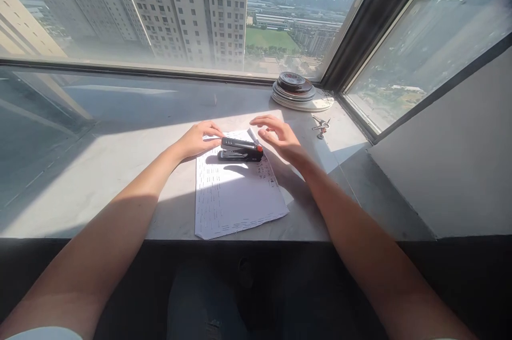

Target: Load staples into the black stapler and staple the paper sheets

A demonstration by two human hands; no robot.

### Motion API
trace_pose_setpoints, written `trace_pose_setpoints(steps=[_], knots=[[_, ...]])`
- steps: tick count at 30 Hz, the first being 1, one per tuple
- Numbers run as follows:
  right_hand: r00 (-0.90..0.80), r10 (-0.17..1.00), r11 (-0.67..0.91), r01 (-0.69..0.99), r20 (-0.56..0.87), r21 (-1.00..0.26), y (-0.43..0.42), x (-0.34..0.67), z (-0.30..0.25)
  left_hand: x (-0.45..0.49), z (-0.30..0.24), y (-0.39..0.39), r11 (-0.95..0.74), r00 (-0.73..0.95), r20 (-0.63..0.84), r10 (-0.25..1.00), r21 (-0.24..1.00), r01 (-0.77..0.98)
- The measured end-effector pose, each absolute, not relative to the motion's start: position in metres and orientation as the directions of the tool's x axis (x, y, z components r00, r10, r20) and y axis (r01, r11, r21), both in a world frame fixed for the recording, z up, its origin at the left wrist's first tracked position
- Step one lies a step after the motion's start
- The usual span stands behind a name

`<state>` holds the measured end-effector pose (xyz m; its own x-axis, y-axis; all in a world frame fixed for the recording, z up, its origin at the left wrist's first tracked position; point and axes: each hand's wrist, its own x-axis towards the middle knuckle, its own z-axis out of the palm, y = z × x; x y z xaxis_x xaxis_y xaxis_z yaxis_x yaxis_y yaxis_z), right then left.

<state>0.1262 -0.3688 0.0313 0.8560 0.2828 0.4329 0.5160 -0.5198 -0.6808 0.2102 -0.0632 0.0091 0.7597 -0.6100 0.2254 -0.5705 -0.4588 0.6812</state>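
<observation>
A black stapler [241, 150] with an orange-red mark at its right end lies across white paper sheets [240, 201]. Many rows of staples or short dark marks line the sheets' left, right and bottom borders. My left hand [199, 138] rests at the upper left edge of the paper, fingers stretched toward the stapler's left end. On the other side, my right hand [281, 137] hovers by the stapler's right end, fingers spread and thumb apart. Between that thumb and the stapler a narrow white strip [254, 135] sticks up, perhaps a curled paper edge; I cannot tell whether a finger touches it.
A stack of plates or lids [294, 95] stands in the back right corner of the pale stone sill [120, 169]. A small bunch of keys or metal parts [321, 126] lies in front of it. Window frames border the back and right; the sill's front edge runs below the paper.
</observation>
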Motion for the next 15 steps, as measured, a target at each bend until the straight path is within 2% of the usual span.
trace_pose_setpoints(steps=[1, 2, 4, 7, 12, 15], knots=[[0.828, 0.417, -0.461, 0.549, 0.376, -0.697, -0.357, 0.122, 0.031, 0.210, 0.009, -0.063, -0.455, 0.763, 0.228, -0.604, 0.688, -0.566], [0.807, 0.503, -0.445, 0.549, 0.310, -0.707, -0.348, 0.120, 0.029, 0.210, 0.009, -0.063, -0.455, 0.775, 0.233, -0.587, 0.698, -0.554], [0.817, 0.542, -0.503, 0.503, 0.197, -0.702, -0.336, 0.120, 0.023, 0.212, 0.007, -0.062, -0.461, 0.821, 0.251, -0.512, 0.726, -0.510], [0.880, 0.457, -0.605, 0.413, 0.127, -0.681, -0.337, 0.122, 0.016, 0.215, 0.005, -0.060, -0.473, 0.874, 0.288, -0.391, 0.752, -0.459], [0.939, 0.300, -0.682, 0.333, 0.166, -0.651, -0.365, 0.095, 0.008, 0.218, 0.003, -0.058, -0.460, 0.884, 0.258, -0.390, 0.777, -0.430], [0.956, 0.224, -0.670, 0.292, 0.189, -0.683, -0.391, 0.068, 0.005, 0.218, 0.002, -0.058, -0.446, 0.899, 0.223, -0.376, 0.807, -0.386]])
